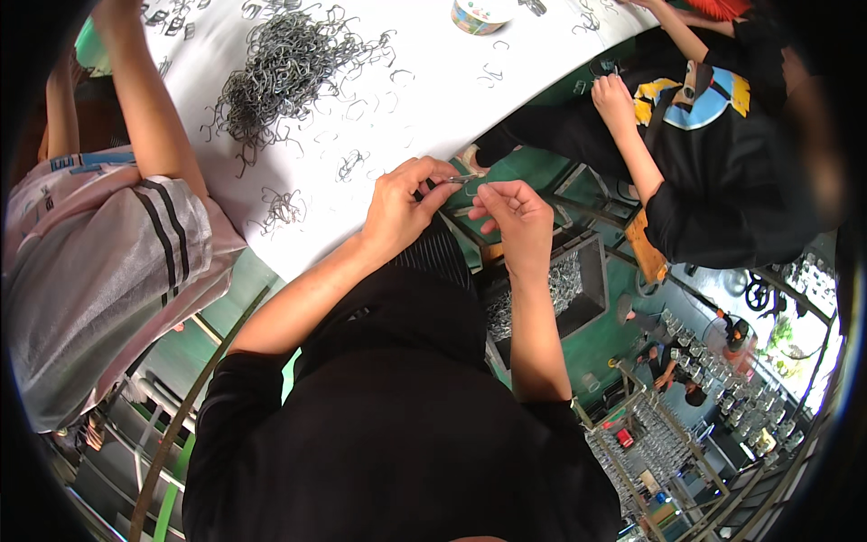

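Observation:
My left hand (404,206) is above the near edge of the white table, thumb and fingers closed on a slim, shiny metal piece (464,179). Its exact kind is too small to make out. Just right of it, my right hand (521,221) pinches a thin bent wire (470,191) between thumb and forefinger. The wire's end meets or nearly touches the metal piece; I cannot tell which. On the table, a large tangled heap of dark bent wire hooks (280,77) lies ahead to the left. Smaller clusters of hooks (283,210) and loose hooks (350,163) lie nearer.
A white tub (481,15) stands on the white table (433,81). A grey crate (591,294) with many metal pieces is below my right forearm. One person in a striped-sleeve shirt (135,262) sits at left, another in black (722,181) at right. Racks (650,434) stand behind.

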`<state>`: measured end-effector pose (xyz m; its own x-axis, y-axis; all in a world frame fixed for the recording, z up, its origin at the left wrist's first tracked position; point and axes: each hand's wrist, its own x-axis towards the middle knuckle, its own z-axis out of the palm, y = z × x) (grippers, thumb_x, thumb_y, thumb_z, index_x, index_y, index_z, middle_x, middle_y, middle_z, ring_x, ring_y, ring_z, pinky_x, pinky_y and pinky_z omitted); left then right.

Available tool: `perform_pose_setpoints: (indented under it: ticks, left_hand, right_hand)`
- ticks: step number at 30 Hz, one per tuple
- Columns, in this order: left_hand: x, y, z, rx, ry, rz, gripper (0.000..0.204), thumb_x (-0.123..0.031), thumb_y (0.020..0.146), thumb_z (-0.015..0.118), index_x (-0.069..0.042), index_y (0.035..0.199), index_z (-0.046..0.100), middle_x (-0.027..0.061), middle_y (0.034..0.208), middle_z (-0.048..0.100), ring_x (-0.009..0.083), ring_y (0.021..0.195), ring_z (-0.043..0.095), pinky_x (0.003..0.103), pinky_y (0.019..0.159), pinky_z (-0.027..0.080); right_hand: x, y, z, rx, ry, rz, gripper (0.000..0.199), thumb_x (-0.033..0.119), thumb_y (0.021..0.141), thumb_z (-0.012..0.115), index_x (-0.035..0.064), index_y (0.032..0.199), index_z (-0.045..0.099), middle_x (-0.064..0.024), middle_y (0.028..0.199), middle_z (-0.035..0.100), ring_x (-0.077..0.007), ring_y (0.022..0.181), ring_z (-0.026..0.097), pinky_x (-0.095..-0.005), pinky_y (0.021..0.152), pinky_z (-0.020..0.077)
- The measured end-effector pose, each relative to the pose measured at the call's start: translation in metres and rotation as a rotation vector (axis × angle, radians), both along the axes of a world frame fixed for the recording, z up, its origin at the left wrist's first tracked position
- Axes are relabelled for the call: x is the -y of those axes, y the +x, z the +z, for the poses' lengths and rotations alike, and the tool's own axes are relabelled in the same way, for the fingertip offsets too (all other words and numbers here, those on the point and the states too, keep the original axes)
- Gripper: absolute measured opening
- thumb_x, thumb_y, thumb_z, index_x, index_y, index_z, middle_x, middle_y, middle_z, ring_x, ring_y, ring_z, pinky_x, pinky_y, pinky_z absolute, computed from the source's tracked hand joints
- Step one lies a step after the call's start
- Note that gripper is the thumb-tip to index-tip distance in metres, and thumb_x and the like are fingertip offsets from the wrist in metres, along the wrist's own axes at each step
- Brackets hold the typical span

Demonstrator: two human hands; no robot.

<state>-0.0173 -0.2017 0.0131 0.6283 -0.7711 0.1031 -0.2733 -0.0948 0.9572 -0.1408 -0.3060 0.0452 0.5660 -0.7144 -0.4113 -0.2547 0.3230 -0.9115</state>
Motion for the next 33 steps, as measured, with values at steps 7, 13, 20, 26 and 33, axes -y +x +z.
perform_pose_setpoints:
  ticks: [7,13,20,26,33]
  left_hand:
    - [0.017,0.001,-0.005,-0.047,-0.040,-0.092,0.016,-0.003,0.077,0.070,-0.004,0.092,0.065,0.0086,0.086,0.065,0.0188,0.075,0.062,0.027,0.062,0.049]
    - [0.077,0.128,-0.034,0.181,0.128,0.279,0.021,-0.019,0.086,0.061,-0.003,0.099,0.067,0.0159,0.089,0.065,0.0299,0.082,0.062,0.037,0.072,0.049]
    - [0.144,0.314,-0.105,0.637,0.538,0.578,0.038,-0.032,0.080,0.067,-0.009,0.111,0.065,0.0157,0.090,0.067,0.0289,0.083,0.065,0.038,0.077,0.051]
    - [0.159,0.358,-0.113,0.490,0.787,0.504,0.037,-0.037,0.072,0.075,-0.017,0.101,0.065,0.0031,0.086,0.069,0.0180,0.079,0.065,0.033,0.072,0.050]
    - [0.156,0.312,-0.087,0.329,0.348,0.463,0.030,-0.027,0.076,0.073,-0.011,0.100,0.064,0.0051,0.086,0.068,0.0149,0.079,0.063,0.028,0.071,0.049]
  right_hand:
    - [-0.001,0.003,-0.008,0.161,-0.370,-0.076,0.007,0.000,0.087,0.059,-0.0053,0.089,0.055,-0.0105,0.081,0.065,-0.0143,0.070,0.065,-0.0249,0.066,0.0537]
    - [0.010,-0.006,-0.021,0.180,-0.507,-0.126,0.007,-0.005,0.084,0.061,-0.0042,0.088,0.056,-0.0114,0.084,0.064,-0.0162,0.074,0.065,-0.0261,0.066,0.0538]
    - [0.030,-0.011,-0.038,0.097,-0.547,-0.070,0.009,-0.004,0.082,0.064,-0.0029,0.088,0.057,-0.0121,0.085,0.065,-0.0162,0.072,0.065,-0.0250,0.063,0.0528]
    - [0.038,-0.015,-0.042,0.054,-0.527,0.018,0.008,-0.009,0.085,0.057,-0.0062,0.092,0.053,-0.0119,0.093,0.060,-0.0158,0.077,0.064,-0.0241,0.070,0.0531]
    - [0.036,-0.013,-0.046,0.039,-0.552,0.006,0.007,-0.008,0.085,0.058,-0.0059,0.090,0.054,-0.0107,0.089,0.061,-0.0148,0.077,0.064,-0.0239,0.070,0.0530]
